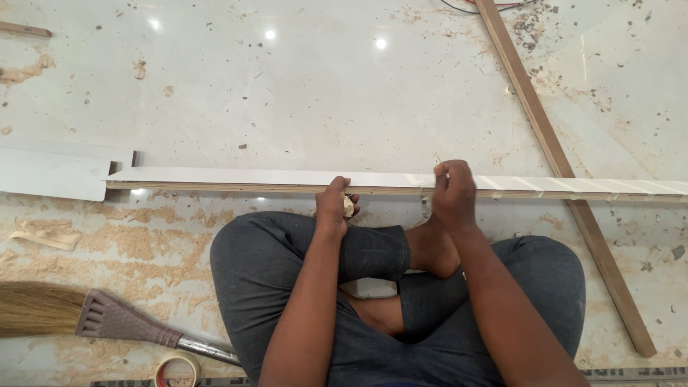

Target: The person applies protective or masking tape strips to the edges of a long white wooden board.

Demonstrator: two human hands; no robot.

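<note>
The person wears dark grey trousers [287,251] of a soft, slightly creased cloth, with a faint seam line running across one leg. Both forearms are bare, with no sleeves, watch or bands in sight. The left hand [332,208] and right hand [453,193] are ungloved, and the foot [430,247] is bare, without shoe or sock.

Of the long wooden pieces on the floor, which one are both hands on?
The white-faced board lying crosswise before the knees: left hand and right hand grip its near edge. The bare brown strip runs diagonally beneath it, untouched.
</note>
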